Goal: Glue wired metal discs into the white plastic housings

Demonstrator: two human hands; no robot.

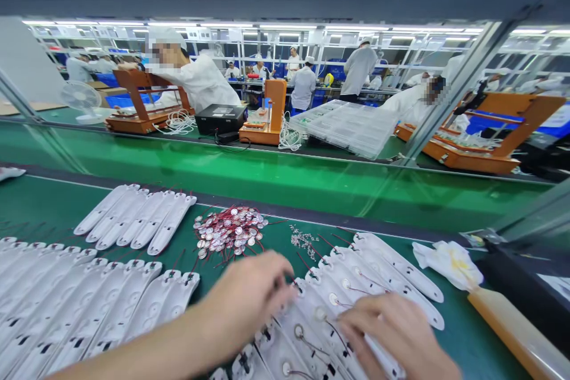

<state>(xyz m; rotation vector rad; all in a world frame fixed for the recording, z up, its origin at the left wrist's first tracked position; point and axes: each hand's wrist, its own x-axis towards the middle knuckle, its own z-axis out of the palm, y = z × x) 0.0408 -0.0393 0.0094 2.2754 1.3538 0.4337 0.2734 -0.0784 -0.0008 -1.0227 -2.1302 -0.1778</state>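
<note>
My left hand [260, 285] is over the upper ends of a row of white plastic shells [351, 270], its fingers bent and slightly blurred. My right hand [392, 329] is lower on the same row, fingers curled near the thin wires of one shell. Whatever either hand grips is too small or hidden to name. Round discs with wires lie inside several shells. Behind my left hand is a heap of round discs with red wires [231, 228]. A small pile of tiny clear parts [303, 238] lies right of the heap.
More white shells [57, 303] fill the left, with another group [133, 217] behind them. At right are a crumpled white bag [449, 264] and an orange-brown block [516, 326]. Beyond the green partition [267, 175], people in white work near orange fixtures [267, 116].
</note>
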